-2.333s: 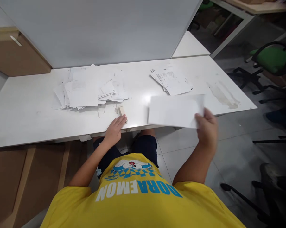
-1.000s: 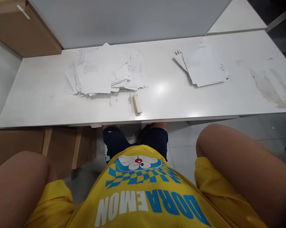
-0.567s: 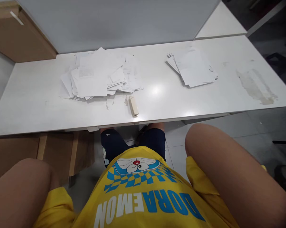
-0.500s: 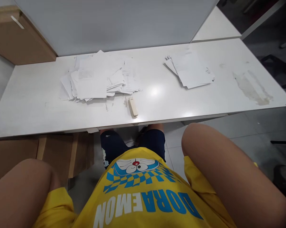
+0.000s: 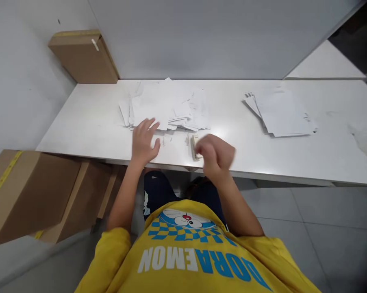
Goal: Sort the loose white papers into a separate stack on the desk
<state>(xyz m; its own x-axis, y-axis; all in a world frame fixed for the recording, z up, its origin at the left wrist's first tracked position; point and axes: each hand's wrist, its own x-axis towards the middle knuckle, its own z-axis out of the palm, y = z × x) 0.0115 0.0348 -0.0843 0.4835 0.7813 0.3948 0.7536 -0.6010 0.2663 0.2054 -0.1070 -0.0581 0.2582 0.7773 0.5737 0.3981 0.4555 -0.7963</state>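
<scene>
My left hand (image 5: 145, 140) hovers open, fingers spread, at the near edge of a loose heap of white papers (image 5: 168, 106) on the white table (image 5: 88, 122). My right hand (image 5: 216, 156) is curled and blurred by motion, right beside a small beige stapler-like tool (image 5: 194, 147) near the table's front edge; whether it grips the tool cannot be told. A neater stack of white papers (image 5: 282, 114) lies to the right.
A grey partition (image 5: 201, 36) stands behind the table. Cardboard boxes sit at the back left (image 5: 84, 57) and on the floor to the left (image 5: 24, 191). Small paper scraps (image 5: 165, 140) lie near the tool. A stain (image 5: 366, 140) marks the table's right end.
Both hands were raised out of sight with only my upper arms showing; now they have come down over the table's front edge. The view has swung left.
</scene>
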